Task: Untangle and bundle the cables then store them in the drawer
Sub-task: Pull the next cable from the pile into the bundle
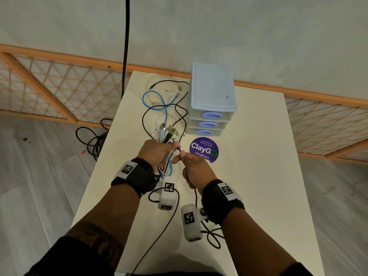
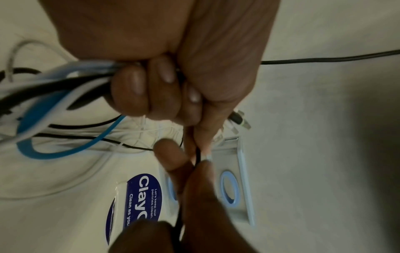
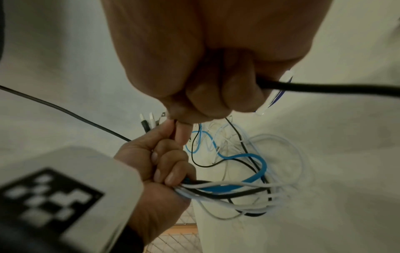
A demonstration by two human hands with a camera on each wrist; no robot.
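My left hand (image 1: 159,152) grips a bundle of cables (image 1: 166,134) above the white table (image 1: 258,176); their plug ends stick up past its fingers. In the right wrist view the blue, white and black strands (image 3: 227,190) trail out below its curled fingers (image 3: 164,172). My right hand (image 1: 182,156) sits just right of it. It pinches a thin black cable (image 1: 179,150) at thumb and forefinger, and the same cable (image 3: 324,89) runs out through its fist. The remaining tangle (image 1: 165,104) lies behind the hands. A pale blue three-drawer unit (image 1: 211,96) stands to the right, all drawers shut.
A round purple ClayGo sticker (image 1: 204,150) lies in front of the drawers. Black cords (image 1: 93,140) are coiled on the floor left of the table. A thick black cable (image 1: 125,46) hangs at the back. Thin black leads (image 1: 211,236) loop on the table near my wrists.
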